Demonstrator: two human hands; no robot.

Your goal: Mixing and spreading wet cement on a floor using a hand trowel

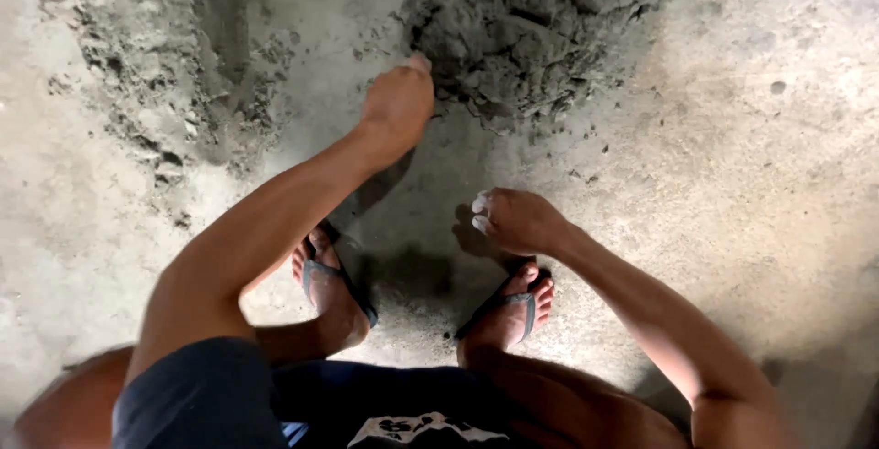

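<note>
The left hand (396,101) reaches out and its fingertips touch the big lumpy heap of wet grey cement (531,28) on the pale concrete floor (732,183). I cannot tell its grip. The right hand (515,220) hangs loosely curled, holding nothing, above a foot in a dark flip-flop (508,312).

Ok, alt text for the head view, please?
Seen from above, a crouching person's left hand digs into a damp grey mound of sand or cement mix on a concrete floor. The right hand hovers, loosely curled, above dark flip-flops.

two hands (398,101), two sandalled feet (513,307), two mortar heaps (531,28)
</note>
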